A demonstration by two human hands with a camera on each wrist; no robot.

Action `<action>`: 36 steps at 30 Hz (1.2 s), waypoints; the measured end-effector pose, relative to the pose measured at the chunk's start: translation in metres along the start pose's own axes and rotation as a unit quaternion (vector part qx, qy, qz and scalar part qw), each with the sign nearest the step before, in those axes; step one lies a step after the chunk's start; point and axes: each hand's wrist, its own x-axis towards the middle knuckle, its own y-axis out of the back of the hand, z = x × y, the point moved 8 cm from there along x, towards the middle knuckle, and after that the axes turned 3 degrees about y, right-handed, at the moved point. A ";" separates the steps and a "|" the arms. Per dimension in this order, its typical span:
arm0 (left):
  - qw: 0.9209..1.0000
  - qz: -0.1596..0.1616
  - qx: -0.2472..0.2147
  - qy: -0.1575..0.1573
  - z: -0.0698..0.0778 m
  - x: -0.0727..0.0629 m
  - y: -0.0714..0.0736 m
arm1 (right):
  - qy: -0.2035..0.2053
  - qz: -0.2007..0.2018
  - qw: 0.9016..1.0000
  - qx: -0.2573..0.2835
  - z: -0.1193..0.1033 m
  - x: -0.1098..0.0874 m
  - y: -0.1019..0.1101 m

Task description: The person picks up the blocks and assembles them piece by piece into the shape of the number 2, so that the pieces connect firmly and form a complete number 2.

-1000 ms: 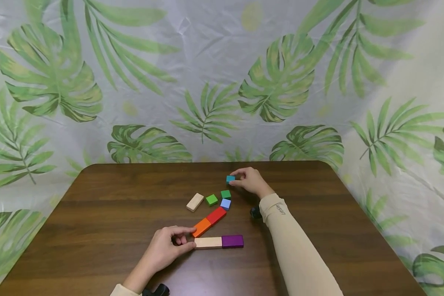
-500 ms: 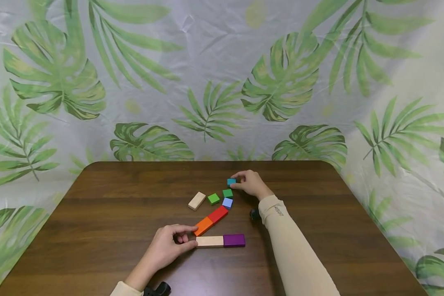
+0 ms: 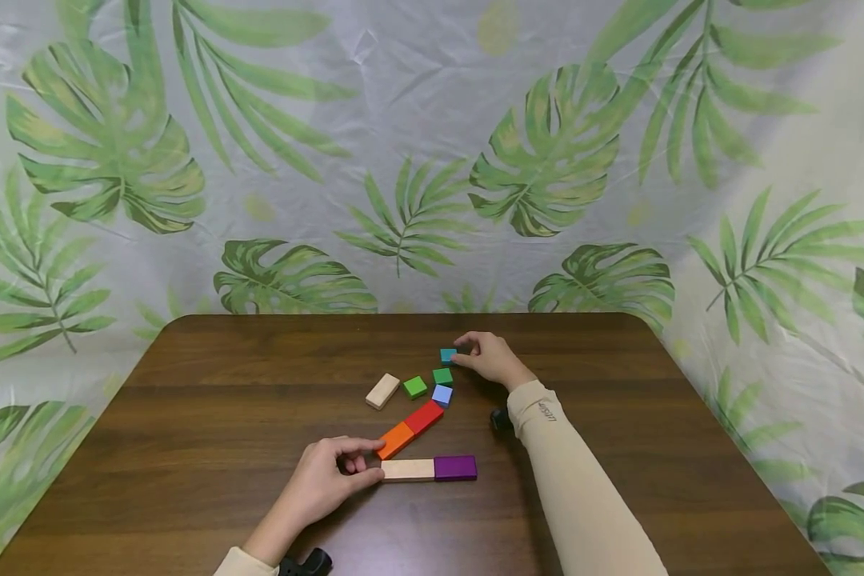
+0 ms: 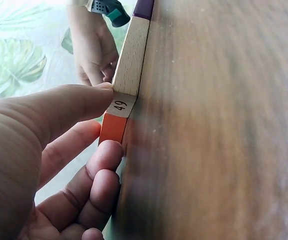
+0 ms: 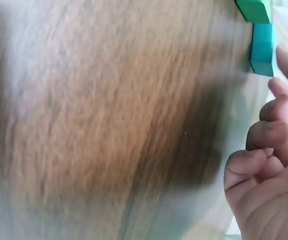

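My left hand (image 3: 329, 482) rests at the left ends of two toy blocks. Its index fingertip touches the orange block (image 3: 396, 441), and its thumb presses on the plain wooden block (image 4: 133, 55), whose end reads 49. The other fingers are curled beside the orange one. Farther back, my right hand (image 3: 491, 358) is beside the teal block (image 3: 447, 355); in the right wrist view a narrow gap separates thumb and fingertip from that teal block (image 5: 262, 49). A dark green block (image 3: 442, 376) lies just in front of the teal one.
A red block (image 3: 425, 417) continues the orange one, and a purple block (image 3: 455, 468) adjoins the plain one's right end. Near the red lies a light blue block (image 3: 442, 395). A bright green block (image 3: 414, 387) and another plain block (image 3: 382, 391) lie left on the brown table (image 3: 209, 448).
The teal block has come nearer to the dark green block, and my right hand has let go of it and drawn slightly to the right. My left hand stays in place.
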 end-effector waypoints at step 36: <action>1.000 -0.004 -0.013 0.004 0.001 -0.001 0.001 | 0.013 -0.020 0.999 -0.042 -0.023 0.011 -0.013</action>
